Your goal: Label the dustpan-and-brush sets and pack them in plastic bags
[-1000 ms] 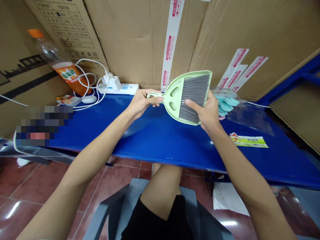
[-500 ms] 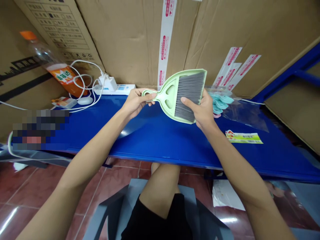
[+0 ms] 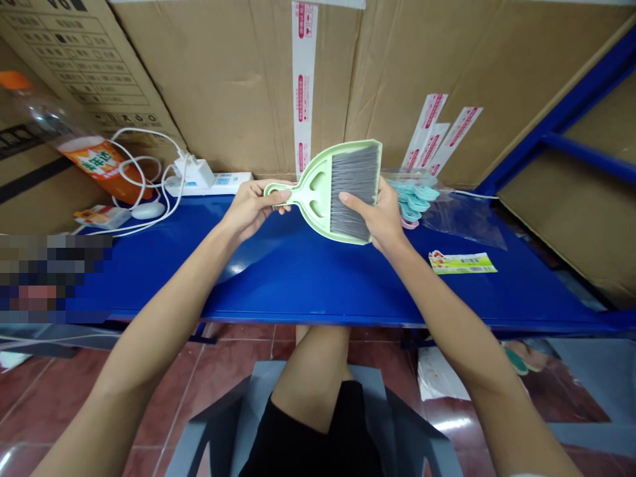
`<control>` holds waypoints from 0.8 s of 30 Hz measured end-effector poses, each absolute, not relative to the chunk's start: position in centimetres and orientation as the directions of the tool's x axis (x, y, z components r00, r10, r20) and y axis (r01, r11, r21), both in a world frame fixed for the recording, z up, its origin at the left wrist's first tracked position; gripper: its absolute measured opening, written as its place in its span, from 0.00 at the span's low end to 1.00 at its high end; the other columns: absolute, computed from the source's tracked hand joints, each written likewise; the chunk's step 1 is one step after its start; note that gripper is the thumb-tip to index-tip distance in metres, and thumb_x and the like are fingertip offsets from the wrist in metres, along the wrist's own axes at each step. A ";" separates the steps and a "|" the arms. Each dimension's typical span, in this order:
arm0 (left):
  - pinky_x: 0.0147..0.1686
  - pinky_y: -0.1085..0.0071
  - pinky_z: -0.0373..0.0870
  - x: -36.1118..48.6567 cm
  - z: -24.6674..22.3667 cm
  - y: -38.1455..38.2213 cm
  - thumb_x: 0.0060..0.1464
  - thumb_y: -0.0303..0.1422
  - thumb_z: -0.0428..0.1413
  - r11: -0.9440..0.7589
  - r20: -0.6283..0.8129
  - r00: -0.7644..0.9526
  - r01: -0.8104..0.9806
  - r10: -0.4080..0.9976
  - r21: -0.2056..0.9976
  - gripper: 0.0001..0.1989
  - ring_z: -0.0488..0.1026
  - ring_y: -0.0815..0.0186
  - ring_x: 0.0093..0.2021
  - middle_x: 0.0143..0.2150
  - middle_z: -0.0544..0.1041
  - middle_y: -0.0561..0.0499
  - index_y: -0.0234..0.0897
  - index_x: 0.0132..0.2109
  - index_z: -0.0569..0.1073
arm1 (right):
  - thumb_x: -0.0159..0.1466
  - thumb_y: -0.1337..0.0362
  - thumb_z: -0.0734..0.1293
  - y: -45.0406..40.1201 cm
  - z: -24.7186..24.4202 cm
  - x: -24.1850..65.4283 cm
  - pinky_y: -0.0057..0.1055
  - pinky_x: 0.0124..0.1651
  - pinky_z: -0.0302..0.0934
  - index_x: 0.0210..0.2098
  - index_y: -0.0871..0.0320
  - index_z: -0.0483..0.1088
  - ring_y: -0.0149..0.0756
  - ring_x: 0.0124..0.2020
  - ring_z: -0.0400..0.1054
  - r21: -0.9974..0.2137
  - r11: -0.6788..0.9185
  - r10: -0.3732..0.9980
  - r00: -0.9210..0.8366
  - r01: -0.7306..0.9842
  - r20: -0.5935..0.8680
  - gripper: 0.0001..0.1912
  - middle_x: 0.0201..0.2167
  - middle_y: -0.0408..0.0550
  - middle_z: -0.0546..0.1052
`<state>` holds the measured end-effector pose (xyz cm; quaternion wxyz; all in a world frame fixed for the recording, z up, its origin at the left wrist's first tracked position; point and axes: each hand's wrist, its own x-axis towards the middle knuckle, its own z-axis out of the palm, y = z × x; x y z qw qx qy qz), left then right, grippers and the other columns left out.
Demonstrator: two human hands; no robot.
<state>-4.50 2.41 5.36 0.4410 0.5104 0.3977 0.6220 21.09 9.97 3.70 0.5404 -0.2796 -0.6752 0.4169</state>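
A light green dustpan [image 3: 322, 222] with a small brush [image 3: 354, 182] nested in it is held up above the blue table [image 3: 308, 285]. The brush's grey bristles face me and point right. My left hand [image 3: 253, 207] is closed on the handles at the left end, thumb on top. At the right end, my right hand [image 3: 380, 215] grips the dustpan's wide edge, with its thumb lying on the bristles. The fingers behind the dustpan are hidden.
An orange drink bottle [image 3: 99, 159], a power strip [image 3: 228, 182] and white cables stand at the back left. Light blue items [image 3: 415, 197] in clear plastic and a green-yellow packet [image 3: 462, 263] lie right. Cardboard [image 3: 238, 86] rises behind.
The whole view has shifted, so the table, bottle and hands appear further left. Both hands keep the same hold on the dustpan and brush.
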 end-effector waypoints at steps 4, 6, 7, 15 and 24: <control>0.25 0.77 0.72 -4.5 4.9 2.7 0.41 0.33 0.80 -0.299 0.279 -0.149 -0.132 0.949 0.945 0.17 0.76 0.71 0.24 0.27 0.83 0.49 0.34 0.38 0.87 | 0.54 0.37 0.82 9.9 3.7 21.1 0.57 0.65 0.75 0.51 0.49 0.75 0.54 0.56 0.80 -0.859 0.507 0.823 -0.259 -0.068 0.506 0.35 0.53 0.51 0.85; 0.23 0.77 0.71 -4.5 4.7 2.9 0.39 0.32 0.80 -0.296 0.271 -0.182 -0.125 0.945 0.947 0.17 0.75 0.72 0.23 0.24 0.81 0.51 0.34 0.36 0.86 | 0.55 0.38 0.82 9.8 3.7 21.1 0.58 0.66 0.74 0.50 0.50 0.76 0.54 0.56 0.80 -0.856 0.512 0.815 -0.274 -0.071 0.511 0.33 0.52 0.51 0.85; 0.23 0.77 0.70 -4.5 4.7 2.9 0.38 0.32 0.80 -0.295 0.270 -0.191 -0.122 0.944 0.948 0.17 0.74 0.72 0.22 0.24 0.81 0.51 0.35 0.36 0.85 | 0.55 0.38 0.82 9.8 3.7 21.1 0.59 0.67 0.74 0.50 0.50 0.76 0.55 0.56 0.80 -0.856 0.512 0.814 -0.279 -0.073 0.510 0.33 0.52 0.51 0.85; 0.26 0.75 0.75 -4.4 5.4 2.5 0.49 0.50 0.76 -0.356 0.340 -0.112 -0.184 0.934 0.916 0.23 0.80 0.68 0.28 0.31 0.83 0.46 0.33 0.39 0.86 | 0.55 0.38 0.81 10.0 3.9 21.2 0.60 0.68 0.72 0.51 0.49 0.76 0.55 0.58 0.79 -0.860 0.501 0.821 -0.259 -0.097 0.508 0.33 0.54 0.50 0.84; 0.29 0.75 0.76 -4.4 5.3 2.5 0.47 0.35 0.77 -0.375 0.366 -0.082 -0.229 0.927 0.898 0.15 0.80 0.68 0.30 0.34 0.85 0.47 0.33 0.42 0.88 | 0.52 0.38 0.83 10.1 3.8 21.1 0.57 0.67 0.73 0.50 0.49 0.76 0.54 0.59 0.79 -0.881 0.458 0.843 -0.256 -0.119 0.473 0.35 0.55 0.50 0.84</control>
